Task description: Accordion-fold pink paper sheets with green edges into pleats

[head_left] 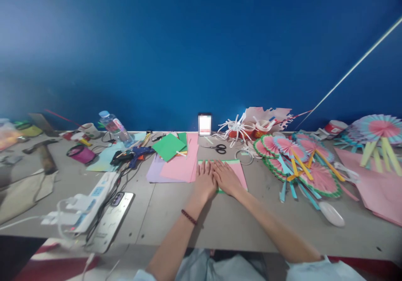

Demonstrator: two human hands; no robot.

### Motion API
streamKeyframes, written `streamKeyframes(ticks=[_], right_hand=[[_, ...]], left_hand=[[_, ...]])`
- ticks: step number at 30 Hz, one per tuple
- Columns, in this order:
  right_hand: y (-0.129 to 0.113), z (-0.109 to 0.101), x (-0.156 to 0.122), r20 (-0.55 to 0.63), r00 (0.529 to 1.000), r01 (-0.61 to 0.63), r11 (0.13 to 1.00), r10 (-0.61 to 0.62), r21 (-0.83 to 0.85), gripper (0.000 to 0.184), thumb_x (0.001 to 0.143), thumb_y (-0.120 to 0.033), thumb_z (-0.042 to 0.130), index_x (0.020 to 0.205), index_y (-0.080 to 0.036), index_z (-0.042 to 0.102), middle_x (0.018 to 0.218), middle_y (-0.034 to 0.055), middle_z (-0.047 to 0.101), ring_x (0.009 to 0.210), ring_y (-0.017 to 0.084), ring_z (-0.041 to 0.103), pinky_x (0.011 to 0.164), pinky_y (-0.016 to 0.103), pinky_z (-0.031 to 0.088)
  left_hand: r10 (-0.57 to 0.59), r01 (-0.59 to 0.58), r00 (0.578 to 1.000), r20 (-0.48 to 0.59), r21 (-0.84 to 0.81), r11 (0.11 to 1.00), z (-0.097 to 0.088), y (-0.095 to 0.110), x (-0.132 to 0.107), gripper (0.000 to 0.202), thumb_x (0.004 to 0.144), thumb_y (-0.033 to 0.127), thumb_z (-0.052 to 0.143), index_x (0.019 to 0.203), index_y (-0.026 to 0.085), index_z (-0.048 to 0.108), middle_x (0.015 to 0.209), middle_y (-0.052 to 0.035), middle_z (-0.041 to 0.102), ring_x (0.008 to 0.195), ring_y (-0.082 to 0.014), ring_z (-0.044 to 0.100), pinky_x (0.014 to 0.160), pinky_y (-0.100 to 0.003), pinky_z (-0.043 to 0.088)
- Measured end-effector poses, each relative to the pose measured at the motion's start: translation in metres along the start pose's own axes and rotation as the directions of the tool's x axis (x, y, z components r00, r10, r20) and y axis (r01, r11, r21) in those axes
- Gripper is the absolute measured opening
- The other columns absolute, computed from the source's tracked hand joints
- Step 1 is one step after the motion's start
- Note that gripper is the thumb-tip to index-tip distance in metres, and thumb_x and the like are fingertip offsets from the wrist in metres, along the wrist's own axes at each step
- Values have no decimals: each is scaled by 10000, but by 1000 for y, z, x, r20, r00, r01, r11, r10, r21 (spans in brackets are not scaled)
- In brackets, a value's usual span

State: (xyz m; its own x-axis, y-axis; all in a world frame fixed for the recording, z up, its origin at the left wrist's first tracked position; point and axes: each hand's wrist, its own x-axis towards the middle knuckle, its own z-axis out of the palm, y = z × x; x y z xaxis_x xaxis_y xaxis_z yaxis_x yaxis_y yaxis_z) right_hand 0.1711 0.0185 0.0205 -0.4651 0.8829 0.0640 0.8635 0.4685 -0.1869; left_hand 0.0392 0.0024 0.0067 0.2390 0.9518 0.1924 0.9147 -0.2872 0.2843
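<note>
My left hand (205, 180) and my right hand (225, 177) lie flat side by side, fingers stretched out, pressing on a pink sheet of paper (239, 173) with a green edge that rests on the grey table (176, 214). Neither hand holds anything. A dark red bead bracelet (189, 217) is on my left wrist. Black-handled scissors (219, 148) lie just beyond the sheet.
A stack of pink, purple and green paper (176, 159) lies to the left. Several pink and green paper fans (301, 163) with coloured sticks spread on the right. A power strip (91, 201), a phone (111, 220), a glue gun (132, 155) and a water bottle (114, 126) sit on the left.
</note>
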Motion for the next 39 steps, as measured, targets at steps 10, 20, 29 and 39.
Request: streamKeyframes(ticks=[10, 20, 29, 39], right_hand=[[47, 5, -34, -83, 996, -22, 996, 14, -87, 508, 970, -285, 250, 1432, -154, 414, 1504, 106, 391, 1384, 233, 369, 1148, 456, 290], [53, 7, -38, -111, 994, -11, 995, 1, -97, 509, 966, -316, 277, 1425, -155, 425, 1490, 120, 410, 1379, 243, 379, 1140, 471, 303], [52, 5, -39, -115, 993, -7, 995, -4, -96, 508, 961, -289, 272, 1430, -156, 414, 1497, 115, 403, 1389, 231, 363, 1139, 460, 306], [58, 6, -41, -137, 991, -1, 998, -7, -62, 503, 967, -329, 282, 1430, -183, 414, 1496, 106, 405, 1381, 233, 377, 1139, 461, 301]], left_hand=[[8, -7, 1000, -2, 108, 994, -4, 0, -4, 509, 961, 304, 303, 1441, 151, 377, 1537, -69, 330, 1430, -286, 256, 1170, -497, 223], [-37, 35, 999, 11, 138, 990, -6, 9, -3, 529, 946, 277, 321, 1431, 75, 380, 1521, -132, 342, 1425, -286, 274, 1173, -495, 222], [191, -192, 980, 58, 15, 981, 7, 29, -4, 525, 983, 350, 270, 1462, 143, 331, 1531, -54, 334, 1419, -213, 298, 1168, -419, 268], [162, -160, 987, -16, 102, 982, 1, -4, -23, 586, 961, 424, 325, 1458, 113, 333, 1523, -109, 344, 1428, -261, 273, 1164, -458, 260]])
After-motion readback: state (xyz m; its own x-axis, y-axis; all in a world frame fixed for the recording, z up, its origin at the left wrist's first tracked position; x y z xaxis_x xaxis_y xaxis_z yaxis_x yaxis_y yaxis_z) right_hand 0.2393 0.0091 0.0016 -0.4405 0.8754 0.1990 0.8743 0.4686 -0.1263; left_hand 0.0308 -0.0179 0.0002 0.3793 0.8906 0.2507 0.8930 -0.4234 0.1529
